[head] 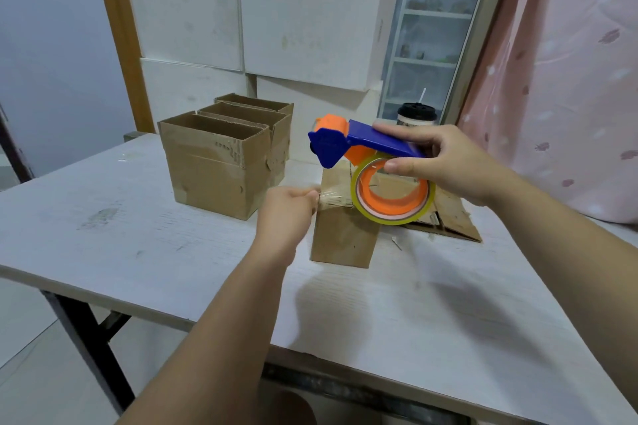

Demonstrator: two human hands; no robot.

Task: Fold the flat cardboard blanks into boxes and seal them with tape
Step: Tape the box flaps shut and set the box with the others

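A small brown cardboard box (341, 235) stands on the white table (138, 235), closed side up. My left hand (286, 207) pinches the free end of clear tape at the box's upper left edge. My right hand (445, 162) grips a blue and orange tape dispenser (355, 145) above the box; its roll of clear tape (393, 197) hangs in front of the box top. A stretch of tape runs from the roll to my left fingers. Flat cardboard blanks (452, 217) lie behind the box, partly hidden by the roll.
Three open-topped folded brown boxes (221, 162) stand in a row at the table's back left. Large white cartons (276, 17) are stacked behind them. A lidded cup with a straw (416, 114) sits at the back. A pink curtain (569, 79) hangs on the right.
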